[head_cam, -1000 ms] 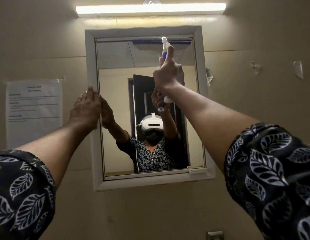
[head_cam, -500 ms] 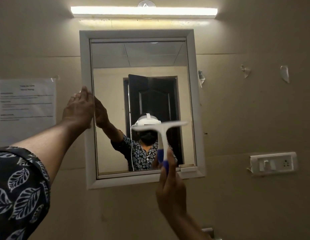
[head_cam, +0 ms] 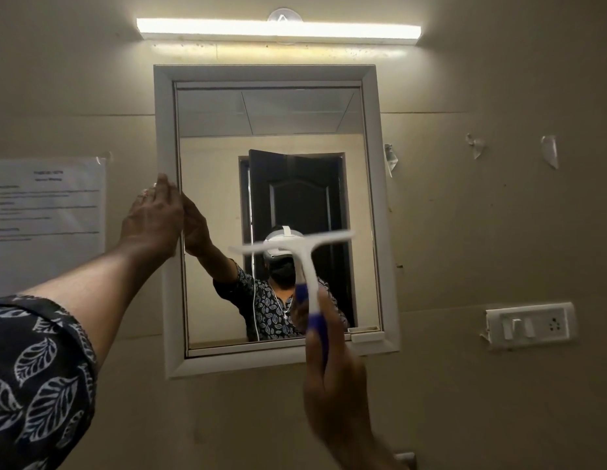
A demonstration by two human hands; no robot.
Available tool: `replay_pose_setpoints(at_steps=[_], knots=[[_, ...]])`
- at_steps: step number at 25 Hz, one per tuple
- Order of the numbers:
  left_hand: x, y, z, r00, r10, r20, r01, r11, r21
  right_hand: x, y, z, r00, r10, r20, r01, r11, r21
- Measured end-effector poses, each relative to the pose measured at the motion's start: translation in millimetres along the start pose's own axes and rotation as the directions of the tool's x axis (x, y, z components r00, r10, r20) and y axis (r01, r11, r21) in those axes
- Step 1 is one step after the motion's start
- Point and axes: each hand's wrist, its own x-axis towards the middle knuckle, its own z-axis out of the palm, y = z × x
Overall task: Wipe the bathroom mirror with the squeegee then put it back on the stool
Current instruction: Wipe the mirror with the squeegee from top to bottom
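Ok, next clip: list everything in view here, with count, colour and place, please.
Mirror: one, white frame, on the wall, centre.
Tube light: one, white, lit, above the mirror.
Paper notice: one, white, taped to the wall left of the mirror.
Switch plate: one, white, right of the mirror, low.
Tape scraps: three, clear, right of the mirror, high.
Squeegee: one, white with blue handle, upright before the lower glass; contact cannot be told.
Sleeve: one, dark with white leaves, left arm, bottom left.
Left grip: one hand, flat on the mirror frame's left edge.
Right grip: one hand, wrapped round the squeegee handle.
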Motion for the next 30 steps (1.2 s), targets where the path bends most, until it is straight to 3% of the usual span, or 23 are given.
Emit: replay_pose_setpoints(at_steps=[2, 3, 4, 6, 9, 22, 26, 30], knots=[[1, 0, 0, 1.0, 0.0, 0.003, 0.0, 1.0, -0.011, -4, -28, -61, 0.943, -0.272, -0.193, 0.231, 0.95, -0.212], [1, -1, 0, 1.0, -0.003, 0.003, 0.003, 1.0, -0.015, 5, -40, -84, 0.888, -0.43, -0.16, 0.345, 0.856, -0.385], [1, 0, 1, 1.0, -0.005, 0.006, 0.005, 1.0, -0.014, -2, -44, -93, 0.93, -0.362, -0.071, 0.298, 0.852, -0.431], [1, 0, 1, 1.0, -0.006, 0.012, 0.006, 1.0, -0.009, 27, -59, -133, 0.961, -0.226, -0.158, 0.086, 0.79, -0.607], [1, 0, -1, 1.0, -0.008, 0.017, 0.008, 1.0, -0.007, 80, -70, -124, 0.969, -0.181, -0.17, 0.015, 0.725, -0.689], [-2, 1, -2, 1.0, -0.006, 0.013, 0.006, 1.0, -0.007, 87, -68, -122, 0.987, -0.032, -0.157, -0.073, 0.781, -0.621], [-4, 0, -3, 1.0, -0.007, 0.027, 0.008, 0.999, -0.035, 13, -22, -127, 0.983, -0.008, -0.183, -0.096, 0.828, -0.552], [-6, -3, -6, 0.999, 0.013, 0.037, -0.011, 0.998, -0.062, -96, 34, -127, 0.978, 0.009, -0.21, -0.134, 0.795, -0.591]])
